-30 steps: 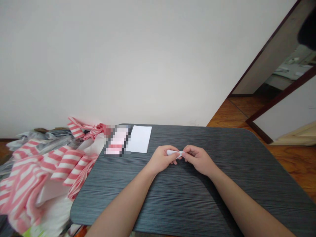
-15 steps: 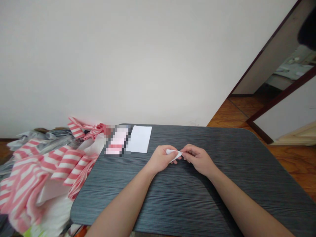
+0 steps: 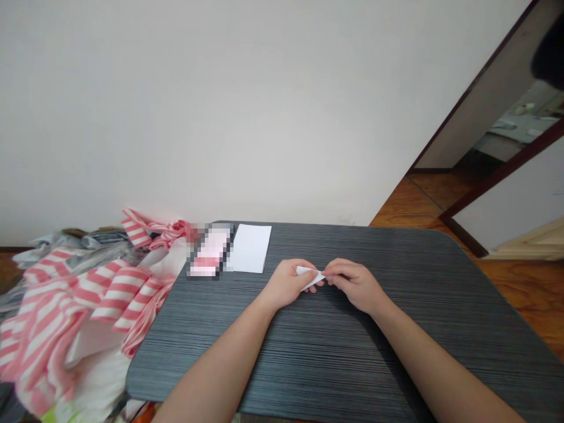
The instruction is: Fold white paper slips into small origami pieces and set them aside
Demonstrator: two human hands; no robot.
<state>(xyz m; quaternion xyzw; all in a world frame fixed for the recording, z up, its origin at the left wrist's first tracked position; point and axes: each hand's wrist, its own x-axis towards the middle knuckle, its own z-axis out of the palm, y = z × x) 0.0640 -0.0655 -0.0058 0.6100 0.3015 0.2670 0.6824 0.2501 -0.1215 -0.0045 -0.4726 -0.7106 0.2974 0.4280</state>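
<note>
A small folded piece of white paper (image 3: 309,279), pointed toward the right, is held over the table. My left hand (image 3: 291,283) is closed on it, thumb on top and fingers beneath. At the paper's right tip, my right hand (image 3: 353,283) has its thumb and forefinger pinched together on the point. The ends of these fingers partly hide the tip. Left of the hands, a stack of white paper sheets (image 3: 251,248) lies flat near the table's back edge.
The dark wood-grain table (image 3: 308,364) stands against a white wall. A pixelated flat object (image 3: 210,251) lies beside the sheets. Red-and-white striped cloth (image 3: 117,291) is heaped with other fabric off the table's left side. Wooden floor (image 3: 533,282) shows at right.
The fingers of my right hand have shifted very slightly at the paper's tip. My left hand keeps its hold, and the other things lie as before.
</note>
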